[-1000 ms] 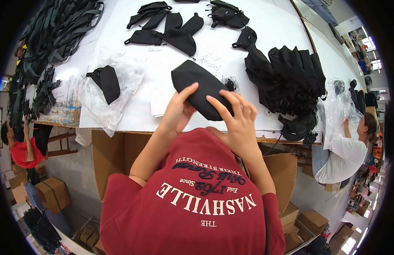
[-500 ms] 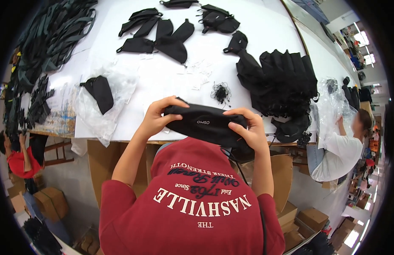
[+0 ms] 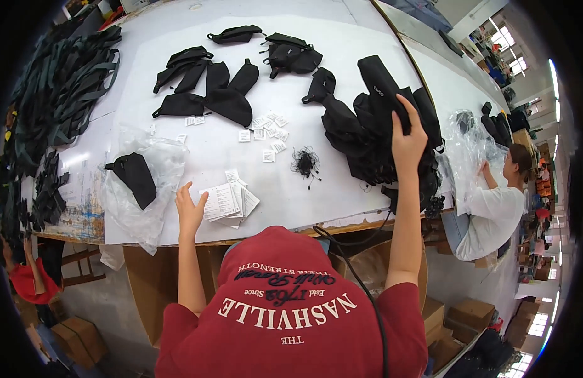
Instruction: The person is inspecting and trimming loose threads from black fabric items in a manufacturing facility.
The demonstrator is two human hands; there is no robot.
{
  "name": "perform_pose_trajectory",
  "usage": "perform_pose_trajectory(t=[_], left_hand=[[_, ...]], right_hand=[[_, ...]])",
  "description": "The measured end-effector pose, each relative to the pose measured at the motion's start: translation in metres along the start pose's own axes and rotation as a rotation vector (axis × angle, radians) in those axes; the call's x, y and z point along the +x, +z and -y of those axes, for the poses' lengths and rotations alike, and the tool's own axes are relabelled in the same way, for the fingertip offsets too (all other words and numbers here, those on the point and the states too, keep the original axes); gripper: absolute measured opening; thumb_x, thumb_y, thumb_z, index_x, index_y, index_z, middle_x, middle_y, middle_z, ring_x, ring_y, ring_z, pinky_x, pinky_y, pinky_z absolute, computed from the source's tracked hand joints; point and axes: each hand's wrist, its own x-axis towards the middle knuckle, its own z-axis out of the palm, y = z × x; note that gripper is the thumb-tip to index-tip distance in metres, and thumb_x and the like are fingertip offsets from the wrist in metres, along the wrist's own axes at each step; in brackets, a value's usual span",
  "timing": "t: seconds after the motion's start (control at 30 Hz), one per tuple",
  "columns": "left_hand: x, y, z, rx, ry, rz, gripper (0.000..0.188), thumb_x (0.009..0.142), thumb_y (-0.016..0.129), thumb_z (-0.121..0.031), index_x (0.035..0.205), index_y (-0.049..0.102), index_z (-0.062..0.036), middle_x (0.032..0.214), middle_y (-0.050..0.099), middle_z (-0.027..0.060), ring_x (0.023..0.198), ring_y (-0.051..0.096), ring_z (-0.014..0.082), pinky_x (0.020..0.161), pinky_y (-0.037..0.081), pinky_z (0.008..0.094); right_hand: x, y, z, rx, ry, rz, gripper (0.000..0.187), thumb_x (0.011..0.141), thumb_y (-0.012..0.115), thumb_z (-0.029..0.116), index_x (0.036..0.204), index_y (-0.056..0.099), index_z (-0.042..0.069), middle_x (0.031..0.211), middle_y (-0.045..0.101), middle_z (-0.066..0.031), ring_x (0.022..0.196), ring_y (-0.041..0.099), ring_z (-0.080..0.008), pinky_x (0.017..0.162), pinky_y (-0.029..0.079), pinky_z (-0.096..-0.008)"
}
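My right hand (image 3: 410, 135) is raised over the right side of the table, gripping the lower end of a black zip pouch (image 3: 374, 74) with small pale lettering. Beneath that pouch lies a large heap of similar black pouches (image 3: 351, 135). At the near edge of the table my left hand (image 3: 191, 211) holds nothing, its fingers apart. Beside it, to the right, is a loose stack of printed white cards (image 3: 223, 200). A clear plastic bag (image 3: 162, 167) with one black pouch (image 3: 135, 179) on it lies to its left.
Several black pouches (image 3: 232, 104) are spread at the back. Small white tags (image 3: 266, 132) and a tangle of black cords (image 3: 304, 162) lie mid-table. Dark straps (image 3: 65, 94) pile at far left. A black cable (image 3: 348, 242) hangs by me. A co-worker (image 3: 493, 214) sits at right.
The pouch, held before me in both hands, has moved right and away in my right hand, over the heap. My left hand has let go and moved left. The stack of cards is now uncovered.
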Motion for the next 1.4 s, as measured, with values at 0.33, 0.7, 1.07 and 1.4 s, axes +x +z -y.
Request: perform_pose_trajectory(t=[0.33, 0.7, 1.07, 1.4], left_hand=[[-0.013, 0.039, 0.028, 0.153, -0.200, 0.015, 0.089, 0.074, 0.067, -0.052, 0.133, 0.034, 0.0063, 0.129, 0.039, 0.0231, 0.118, 0.038, 0.0378, 0.100, 0.031, 0.0447], [-0.013, 0.043, 0.014, 0.111, -0.033, -0.142, 0.064, 0.079, 0.067, -0.030, 0.129, 0.044, 0.0023, 0.127, 0.044, 0.0188, 0.114, 0.043, 0.0357, 0.098, 0.034, 0.0416], [-0.014, 0.037, -0.002, 0.087, 0.021, -0.260, 0.037, 0.072, 0.070, -0.012, 0.102, 0.051, -0.0006, 0.100, 0.054, 0.0170, 0.097, 0.049, 0.0336, 0.087, 0.038, 0.0407], [-0.010, 0.030, 0.017, -0.307, -0.119, -0.025, 0.032, 0.075, 0.065, -0.005, 0.101, 0.047, 0.0025, 0.094, 0.061, 0.0148, 0.081, 0.060, 0.0247, 0.071, 0.046, 0.0326]], right_hand=[[-0.029, 0.085, -0.083, -0.674, -0.056, 0.449, 0.047, 0.075, 0.068, 0.028, 0.120, 0.057, 0.018, 0.125, 0.051, -0.0129, 0.118, 0.044, -0.0270, 0.101, 0.031, -0.0410], [-0.071, 0.078, -0.014, -0.184, -0.138, 0.292, 0.017, 0.078, 0.064, 0.016, 0.094, 0.062, 0.011, 0.087, 0.061, -0.0075, 0.087, 0.058, -0.0233, 0.075, 0.044, -0.0339], [-0.219, 0.141, -0.074, -0.242, 0.565, 0.810, 0.030, 0.071, 0.070, 0.036, 0.078, 0.064, 0.008, 0.072, 0.066, -0.0120, 0.072, 0.063, -0.0308, 0.064, 0.049, -0.0407], [-0.196, 0.083, -0.089, -0.635, 0.562, 1.504, 0.028, 0.066, 0.065, 0.018, 0.089, 0.069, 0.003, 0.095, 0.067, -0.0163, 0.092, 0.064, -0.0323, 0.077, 0.052, -0.0378]])
